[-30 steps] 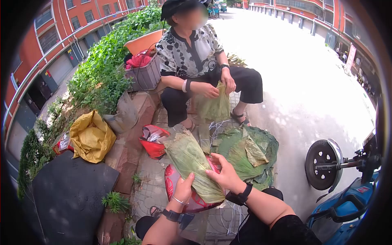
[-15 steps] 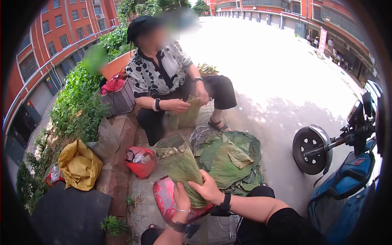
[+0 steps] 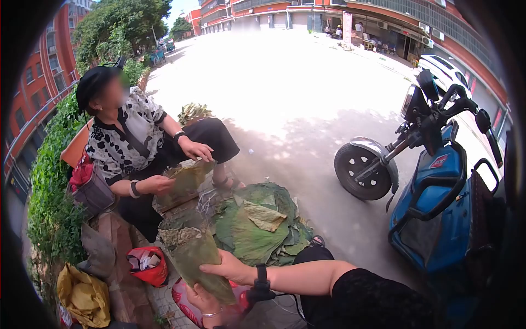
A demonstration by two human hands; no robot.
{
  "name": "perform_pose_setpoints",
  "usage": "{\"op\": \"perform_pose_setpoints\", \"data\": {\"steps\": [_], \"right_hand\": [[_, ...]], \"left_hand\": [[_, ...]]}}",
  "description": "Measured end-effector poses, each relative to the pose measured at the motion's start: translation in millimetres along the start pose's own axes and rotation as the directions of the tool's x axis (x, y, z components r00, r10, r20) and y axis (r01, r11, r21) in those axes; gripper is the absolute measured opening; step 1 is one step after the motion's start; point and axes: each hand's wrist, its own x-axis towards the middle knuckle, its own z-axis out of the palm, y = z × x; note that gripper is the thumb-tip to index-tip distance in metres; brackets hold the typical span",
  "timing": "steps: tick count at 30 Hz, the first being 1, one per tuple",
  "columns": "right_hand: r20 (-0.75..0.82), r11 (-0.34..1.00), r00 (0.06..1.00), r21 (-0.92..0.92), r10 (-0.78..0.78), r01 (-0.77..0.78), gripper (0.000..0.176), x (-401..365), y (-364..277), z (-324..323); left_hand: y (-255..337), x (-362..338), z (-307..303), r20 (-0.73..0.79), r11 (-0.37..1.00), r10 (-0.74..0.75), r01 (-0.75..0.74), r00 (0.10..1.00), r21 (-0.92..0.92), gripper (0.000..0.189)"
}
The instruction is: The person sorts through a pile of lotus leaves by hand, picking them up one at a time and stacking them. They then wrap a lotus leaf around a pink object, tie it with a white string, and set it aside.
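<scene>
A right grip [image 3: 230, 267] is closing around one edge of a folded lotus leaf [image 3: 204, 253], thumb lying across its face, while a left grip [image 3: 204, 299] is holding the lower end from the other side. The leaf is slanting up and away, its brownish top crumpling. The step in hand appears to be handling and steadying this leaf; any further move would be calling for both grips to support its thin sides without tearing them.

Below, a red-patterned bag or cushion [image 3: 183, 304] is sitting close under the hands. Just beyond the held leaf, a pile of green leaves [image 3: 255, 227] is spreading over the ground, a dry leaf [image 3: 266, 216] lying on top. White strings [image 3: 205, 202] are trailing beside it. Opposite, a seated co-worker is holding another leaf [image 3: 189, 178], leaving little room straight ahead.

To the left, a red bag [image 3: 160, 277] is standing near a stone curb [image 3: 123, 268], narrowing that side. Room is widening rightward, where pavement [image 3: 323, 205] is running between the pile and a blue scooter's front wheel [image 3: 364, 172].
</scene>
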Motion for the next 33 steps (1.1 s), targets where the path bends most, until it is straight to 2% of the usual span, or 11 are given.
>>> {"op": "perform_pose_setpoints", "data": {"steps": [7, 10, 13, 15, 19, 21, 24, 27, 30, 33], "right_hand": [[-0.107, 0.997, 0.993, -0.055, -0.058, 0.053, 0.042, -1.5, -1.7, 0.8], [-0.111, 0.993, 0.990, -0.086, -0.086, 0.076, 0.041, -1.8, 1.3, -0.6], [-0.105, 0.977, 0.986, -0.183, -0.130, 0.109, 0.041, 2.5, 14.7, -7.4], [-0.094, 0.951, 0.984, -0.287, -0.149, 0.116, 0.040, 3.6, 22.4, -7.3], [-0.059, 0.983, 0.984, -0.080, -0.171, 0.166, 0.045, -2.2, 25.3, 7.7], [-0.075, 0.990, 0.988, -0.033, -0.138, 0.136, 0.045, -4.4, 25.2, 10.1], [-0.126, 0.998, 0.990, -0.012, -0.058, 0.057, 0.047, 2.0, 27.3, 5.5], [-0.073, 0.998, 0.996, 0.009, -0.057, 0.058, 0.049, 2.7, 20.8, 5.4], [-0.028, 0.991, 0.999, 0.132, -0.015, 0.019, 0.046, 5.0, 8.4, 4.2], [-0.015, 0.993, 0.996, 0.087, -0.085, 0.086, 0.045, 10.3, -3.7, -2.0]], "left_hand": [[3.3, -1.7, 5.4, 0.039, 0.999, -0.020, 0.021, 0.999, -0.041, 0.062], [-2.6, -2.9, 1.3, 0.112, 0.992, -0.113, 0.118, 0.987, -0.037, 0.058], [-15.2, 1.4, -9.7, 0.184, 0.970, -0.244, 0.236, 0.952, 0.063, 0.056], [-15.3, -0.4, -8.2, 0.104, 0.976, -0.214, 0.216, 0.971, -0.004, 0.057], [-14.2, -5.3, -6.6, 0.006, 0.984, -0.154, 0.154, 0.988, -0.087, 0.061], [-19.6, -2.3, -12.1, 0.041, 0.984, -0.174, 0.175, 0.984, -0.028, 0.062], [-15.2, -0.8, -12.0, 0.060, 0.986, -0.169, 0.168, 0.984, 0.011, 0.060], [1.3, 4.3, -9.4, 0.054, 0.991, -0.133, 0.131, 0.990, 0.035, 0.056], [2.4, 6.5, -10.8, 0.067, 0.994, -0.103, 0.101, 0.992, 0.044, 0.054], [9.3, 6.7, -10.0, 0.093, 0.994, -0.061, 0.052, 0.994, 0.095, 0.054]]}}
